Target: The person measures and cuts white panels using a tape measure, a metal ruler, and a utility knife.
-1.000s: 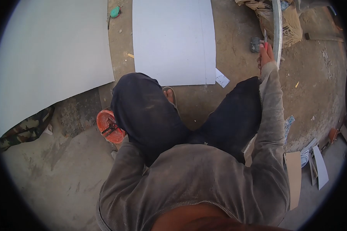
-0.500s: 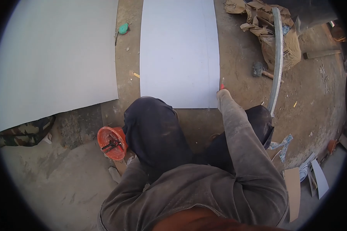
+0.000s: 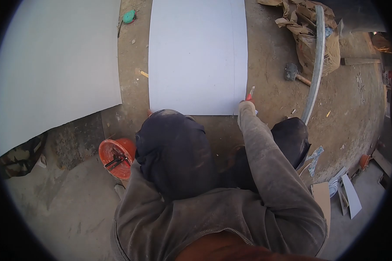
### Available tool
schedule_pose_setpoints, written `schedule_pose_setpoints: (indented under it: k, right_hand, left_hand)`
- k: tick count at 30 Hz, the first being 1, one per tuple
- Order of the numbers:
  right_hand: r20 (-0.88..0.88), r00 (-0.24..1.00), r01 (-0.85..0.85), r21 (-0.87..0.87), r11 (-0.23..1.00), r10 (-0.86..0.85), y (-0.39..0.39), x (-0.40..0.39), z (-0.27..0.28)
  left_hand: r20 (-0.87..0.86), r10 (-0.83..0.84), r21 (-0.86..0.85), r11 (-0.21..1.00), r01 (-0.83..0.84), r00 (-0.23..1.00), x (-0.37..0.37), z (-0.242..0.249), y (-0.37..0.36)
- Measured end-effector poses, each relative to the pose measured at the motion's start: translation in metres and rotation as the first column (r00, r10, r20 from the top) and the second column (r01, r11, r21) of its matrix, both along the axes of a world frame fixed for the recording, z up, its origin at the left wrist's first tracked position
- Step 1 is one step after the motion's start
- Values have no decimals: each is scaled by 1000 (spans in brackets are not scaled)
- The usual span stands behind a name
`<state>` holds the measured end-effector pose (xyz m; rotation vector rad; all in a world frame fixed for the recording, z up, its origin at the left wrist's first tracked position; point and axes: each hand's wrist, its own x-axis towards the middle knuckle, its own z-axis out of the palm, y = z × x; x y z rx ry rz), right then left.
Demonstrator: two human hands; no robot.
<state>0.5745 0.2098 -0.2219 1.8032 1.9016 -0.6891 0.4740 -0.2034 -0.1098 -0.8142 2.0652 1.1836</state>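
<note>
A long white board (image 3: 196, 56) lies flat on the floor in front of my knees. My right hand (image 3: 247, 105) is at its near right corner, closed round a red utility knife (image 3: 249, 96). The knife's pale blade points away from me, just beside the board's right edge. At the near left corner, a small part of my left hand (image 3: 150, 113) shows past my knee; the rest is hidden, so its grip cannot be made out. An orange hard hat (image 3: 128, 147) rests upside down by my left knee, with dark-handled tools inside.
Another large white sheet (image 3: 61, 56) lies left. A green tape measure (image 3: 129, 17) and a yellow strip (image 3: 144, 74) sit between the boards. To the right are a mallet (image 3: 291, 72), a long metal bar (image 3: 318, 65) and crumpled brown paper (image 3: 309, 48).
My left hand has moved forward from beside the hard hat to the board's near left corner. My right hand stays at the right corner with the knife. The view has shifted slightly.
</note>
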Motion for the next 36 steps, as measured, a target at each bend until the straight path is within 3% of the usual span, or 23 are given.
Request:
schedule_pose_setpoints:
  k: [3,7,11,13,14,18,20,21,23,25,26,28,29,31,33,36]
  right_hand:
    - [-33,999,-25,0,1000,25,1,1,1]
    - [55,998,49,-90,995,-44,2,-3,13]
    - [-141,987,58,-91,994,-70,24,16,-15]
    - [-275,945,100,-277,956,-178,43,19,-30]
    - [-227,915,161,-551,819,-333,49,4,1]
    - [-297,927,-12,-633,774,-228,59,-23,166]
    - [-510,643,-140,-812,567,-571,66,-13,216]
    - [-525,636,-150,-803,577,-566,66,-17,239]
    - [-804,475,-227,-504,833,-357,59,-27,278]
    - [-826,465,-289,-482,827,-319,67,-29,313]
    - [-845,458,-359,-461,812,-277,74,-34,329]
    - [-867,435,-382,-422,822,-243,88,-43,354]
    - [-872,432,-388,-409,826,-229,93,-43,363]
    - [-880,401,-422,-425,801,-256,113,-40,377]
    - [-878,419,-339,-387,857,-231,114,-33,402]
    - [-873,448,-388,-383,838,-192,126,-18,412]
  left_hand:
    - [5,-8,-3,1000,8,1000,-3,-1,-3]
    - [4,-29,-3,1000,29,1000,-13,1,-8]
    - [-7,-61,5,998,61,998,-30,9,-16]
    - [-12,-80,9,997,80,997,-39,18,-23]
    - [-18,-95,15,995,95,995,-49,25,-27]
    - [-72,-182,62,980,187,981,-100,75,-45]
    - [-149,-109,158,978,133,983,-120,109,-47]
    - [-191,-14,240,969,60,982,-124,126,-42]
    - [-235,80,336,942,4,969,-138,157,-36]
    - [-192,-89,494,852,175,977,-153,184,-38]
    - [-207,-82,503,846,178,975,-153,202,-27]
    - [-317,123,526,848,66,940,-148,240,1]
    - [-321,122,527,847,70,939,-145,256,4]
    - [-319,-71,531,813,240,945,-140,281,8]
    - [-351,-54,512,825,240,935,-119,300,25]
    - [-354,-35,469,858,210,934,-95,311,34]
